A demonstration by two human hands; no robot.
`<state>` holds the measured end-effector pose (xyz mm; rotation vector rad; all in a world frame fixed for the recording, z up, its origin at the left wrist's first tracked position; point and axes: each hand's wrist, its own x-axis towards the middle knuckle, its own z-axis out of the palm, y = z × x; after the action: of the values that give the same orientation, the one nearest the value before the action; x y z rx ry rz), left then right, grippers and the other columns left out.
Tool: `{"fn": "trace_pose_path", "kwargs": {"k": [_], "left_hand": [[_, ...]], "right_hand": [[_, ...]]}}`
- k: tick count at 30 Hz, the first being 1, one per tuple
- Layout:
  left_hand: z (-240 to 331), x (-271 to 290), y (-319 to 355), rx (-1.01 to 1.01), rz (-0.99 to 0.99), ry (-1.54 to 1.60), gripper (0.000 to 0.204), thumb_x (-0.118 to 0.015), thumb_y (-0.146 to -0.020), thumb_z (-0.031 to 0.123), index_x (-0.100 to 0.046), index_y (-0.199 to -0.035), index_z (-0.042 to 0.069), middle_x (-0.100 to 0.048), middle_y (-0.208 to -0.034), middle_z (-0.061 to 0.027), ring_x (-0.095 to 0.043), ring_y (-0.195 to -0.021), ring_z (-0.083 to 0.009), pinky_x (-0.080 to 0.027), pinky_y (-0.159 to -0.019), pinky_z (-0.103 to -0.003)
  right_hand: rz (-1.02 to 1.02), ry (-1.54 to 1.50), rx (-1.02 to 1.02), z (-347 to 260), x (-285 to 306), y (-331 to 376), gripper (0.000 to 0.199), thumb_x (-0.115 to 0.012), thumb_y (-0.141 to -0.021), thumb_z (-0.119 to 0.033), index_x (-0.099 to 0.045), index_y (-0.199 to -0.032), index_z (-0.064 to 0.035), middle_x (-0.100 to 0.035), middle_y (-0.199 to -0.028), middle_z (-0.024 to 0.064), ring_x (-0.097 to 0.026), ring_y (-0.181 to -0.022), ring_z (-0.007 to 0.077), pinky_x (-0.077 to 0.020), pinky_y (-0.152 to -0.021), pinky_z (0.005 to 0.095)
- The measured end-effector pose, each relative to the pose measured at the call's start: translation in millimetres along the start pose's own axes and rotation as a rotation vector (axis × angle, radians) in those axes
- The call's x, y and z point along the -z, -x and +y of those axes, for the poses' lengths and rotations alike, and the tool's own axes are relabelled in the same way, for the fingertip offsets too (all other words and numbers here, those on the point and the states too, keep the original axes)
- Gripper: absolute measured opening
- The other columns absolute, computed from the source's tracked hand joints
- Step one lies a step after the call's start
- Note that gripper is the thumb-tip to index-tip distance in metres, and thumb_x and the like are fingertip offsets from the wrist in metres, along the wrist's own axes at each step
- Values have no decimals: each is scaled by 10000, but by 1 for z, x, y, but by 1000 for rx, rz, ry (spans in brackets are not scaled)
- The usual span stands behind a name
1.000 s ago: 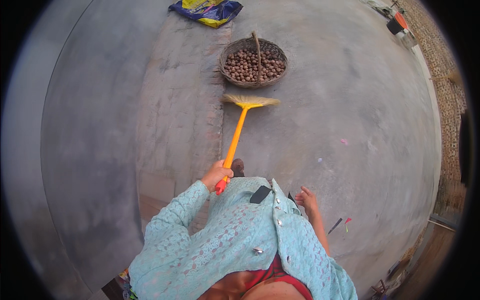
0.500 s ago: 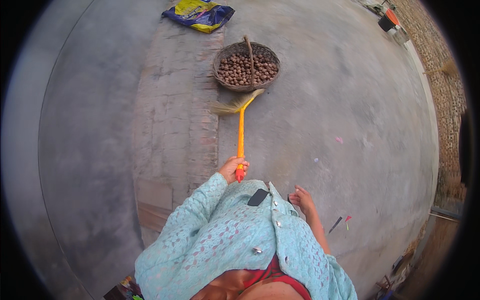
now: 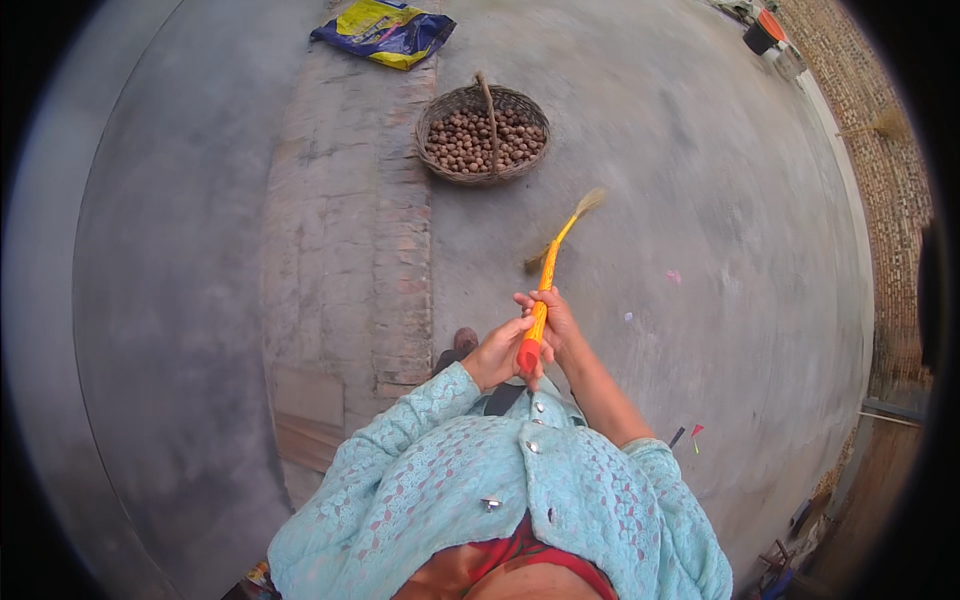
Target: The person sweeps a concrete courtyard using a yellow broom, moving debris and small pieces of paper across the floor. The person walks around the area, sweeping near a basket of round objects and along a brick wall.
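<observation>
I hold a small broom [image 3: 552,262] with an orange handle, a red end cap and pale straw bristles. My left hand [image 3: 495,353] grips it near the red end. My right hand [image 3: 553,318] wraps the handle just above. The broom is lifted off the ground and tilts up to the right, its bristles pointing away from me. A round wicker basket [image 3: 433,120] full of brown nuts stands farther ahead on the concrete floor. One foot shows below my hands.
A yellow and blue plastic bag [image 3: 385,30] lies beyond the basket. A strip of brick paving [image 3: 345,230] runs through the grey concrete. Small coloured scraps [image 3: 673,276] lie to the right. A brick wall [image 3: 865,110] and containers line the far right edge.
The broom has come up off the floor and swung to the right, away from the basket. My right hand, free before, now grips the handle together with my left.
</observation>
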<state>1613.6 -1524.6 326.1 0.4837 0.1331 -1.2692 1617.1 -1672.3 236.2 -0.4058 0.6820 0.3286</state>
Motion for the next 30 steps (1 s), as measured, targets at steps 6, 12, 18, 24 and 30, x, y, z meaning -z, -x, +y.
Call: {"fn": "trace_pose_path", "kwargs": {"k": [6,12,18,24,30], "left_hand": [[2,75,68,-92,394,-345,474,-380,-850,393,-452,-1110,3,-557,-814,-80,-575,-609,-145,-490,-494,-274],[-34,142,106,61,961,-764,371,-515,-779,265,-497,-1062,26,-568,-749,-66,-549,-538,-121,-442,-453,-243],[-70,166,111,61,896,-1180,332,-568,-725,232,-542,-984,24,-599,-769,-108,-568,-539,-182,-447,-546,-306],[-85,193,130,-66,926,-1287,315,-542,-729,232,-543,-983,47,-608,-746,-115,-586,-631,-239,-446,-615,-339],[-66,171,137,79,1006,-1266,309,-528,-736,236,-537,-993,65,-612,-764,-118,-592,-648,-235,-446,-639,-340]], "right_hand": [[-254,-347,-268,-45,54,61,369,-472,-703,71,-343,-967,-151,-465,-837,166,-431,-496,100,-379,-402,190],[-139,-247,-415,-5,78,70,348,-447,-719,51,-341,-990,-140,-455,-815,164,-415,-486,104,-363,-385,198],[91,-93,-498,-23,101,-6,231,-427,-706,-3,-330,-912,36,-470,-680,139,-460,-450,109,-416,-375,189],[126,100,-206,-101,94,-50,248,-436,-707,-5,-320,-917,56,-470,-691,128,-452,-436,104,-411,-371,178],[67,50,81,-146,89,-38,315,-422,-713,37,-306,-998,-28,-457,-729,124,-434,-476,99,-407,-399,177]]}}
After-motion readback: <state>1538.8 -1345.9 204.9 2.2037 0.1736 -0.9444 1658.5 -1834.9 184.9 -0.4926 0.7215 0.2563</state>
